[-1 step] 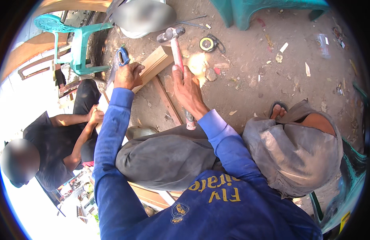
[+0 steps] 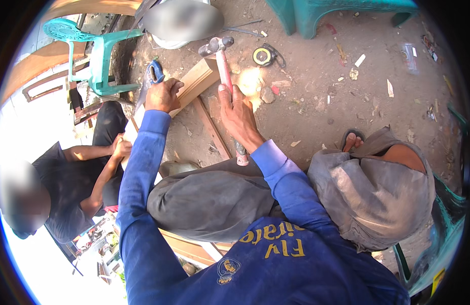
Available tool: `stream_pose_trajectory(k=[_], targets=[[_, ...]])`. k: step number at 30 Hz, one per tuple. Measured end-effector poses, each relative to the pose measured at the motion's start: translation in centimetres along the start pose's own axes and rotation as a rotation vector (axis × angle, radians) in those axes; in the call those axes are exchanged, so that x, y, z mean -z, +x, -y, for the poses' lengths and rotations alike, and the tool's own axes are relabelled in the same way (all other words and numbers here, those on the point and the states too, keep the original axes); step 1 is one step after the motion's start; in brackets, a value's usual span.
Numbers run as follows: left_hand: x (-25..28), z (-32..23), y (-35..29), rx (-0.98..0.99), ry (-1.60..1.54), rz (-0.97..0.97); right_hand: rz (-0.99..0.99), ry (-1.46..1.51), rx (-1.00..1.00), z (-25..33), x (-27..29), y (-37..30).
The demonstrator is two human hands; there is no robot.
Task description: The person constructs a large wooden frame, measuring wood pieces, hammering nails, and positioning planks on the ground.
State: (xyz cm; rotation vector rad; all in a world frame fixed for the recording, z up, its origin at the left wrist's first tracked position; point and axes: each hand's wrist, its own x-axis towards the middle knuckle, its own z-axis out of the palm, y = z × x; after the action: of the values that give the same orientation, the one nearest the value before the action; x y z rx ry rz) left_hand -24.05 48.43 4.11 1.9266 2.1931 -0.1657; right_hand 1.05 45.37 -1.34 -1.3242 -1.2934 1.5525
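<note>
My right hand [image 2: 240,114] is wrapped round the handle of a hammer [image 2: 224,66]. The handle is pinkish red and the metal head points away from me, above the ground. My left hand [image 2: 164,95] is closed over a long wooden beam [image 2: 197,84] with a grooved edge; what its fingers hold, if anything, is hidden. Just past that hand shows the blue handle of a saw [image 2: 155,71], its blade partly covered. The beam runs from the far middle toward a co-worker on the left, whose hands [image 2: 122,146] are together near its other end.
A tape measure [image 2: 264,55] lies on the dirt beyond the hammer. Green plastic chairs stand at far left [image 2: 100,63], far right [image 2: 316,12] and near right [image 2: 443,234]. A thin wooden strip [image 2: 212,127] lies by the beam. Wood scraps litter the ground.
The hammer head has shifted very slightly. The co-worker's head has moved a little to the left. My left hand stays about where it was.
</note>
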Motion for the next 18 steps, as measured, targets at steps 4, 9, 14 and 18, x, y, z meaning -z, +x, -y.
stream_pose_trajectory(k=[4, 9, 14, 18], targets=[[-0.3, -1.3, -0.8, -0.064, 0.147, -0.018, 0.136, 0.084, -0.212, -0.3, -0.4, -0.7], [0.2, 0.1, -1.4, -0.108, -0.072, -0.112, 0.135, -0.005, -0.141, 0.5, -0.6, -0.4], [-0.5, -2.0, -0.4, 0.019, 0.124, -0.068, 0.110, 0.003, -0.153, -1.3, -0.1, -0.2], [-0.4, -2.4, -2.0, -0.107, 0.116, -0.002, 0.076, 0.050, -0.229, -1.3, 0.9, -0.1]])
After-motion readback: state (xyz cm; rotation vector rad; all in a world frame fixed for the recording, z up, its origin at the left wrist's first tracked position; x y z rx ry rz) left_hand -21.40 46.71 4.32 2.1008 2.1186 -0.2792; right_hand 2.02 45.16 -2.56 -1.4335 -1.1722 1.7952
